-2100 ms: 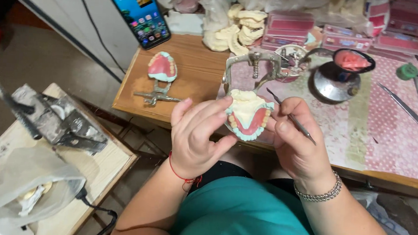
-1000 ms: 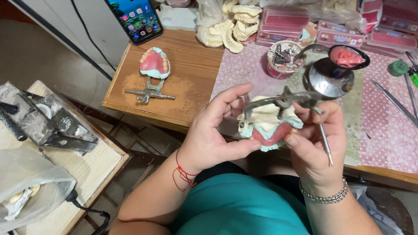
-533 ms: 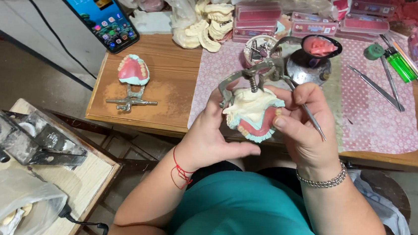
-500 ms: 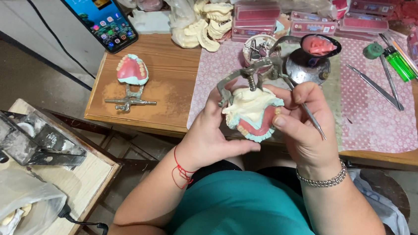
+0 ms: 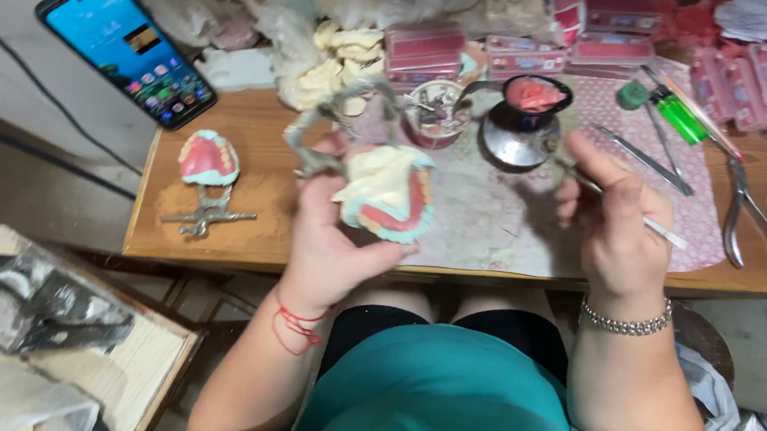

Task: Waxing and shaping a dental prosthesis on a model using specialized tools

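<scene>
My left hand [image 5: 332, 230] grips a denture model [image 5: 385, 193] of cream plaster with pink wax gums, mounted on a metal articulator frame [image 5: 316, 142]. It is raised above the near edge of the wooden table [image 5: 246, 227]. My right hand [image 5: 615, 225] is off to the right, apart from the model, and pinches a thin metal carving tool [image 5: 656, 230]. A small dark pot with pink wax [image 5: 523, 117] stands just beyond, between the two hands.
A second denture model on its articulator [image 5: 206, 179] lies at the table's left. A phone [image 5: 128, 48] leans at the far left. Pliers [image 5: 749, 212], metal instruments [image 5: 635, 153], a green lighter [image 5: 679, 116], pink boxes [image 5: 615, 51] and plaster casts [image 5: 331, 65] crowd the back.
My right hand has pulled away from the model to the right with the tool. The left hand alone now holds the model, tilted more to the left.
</scene>
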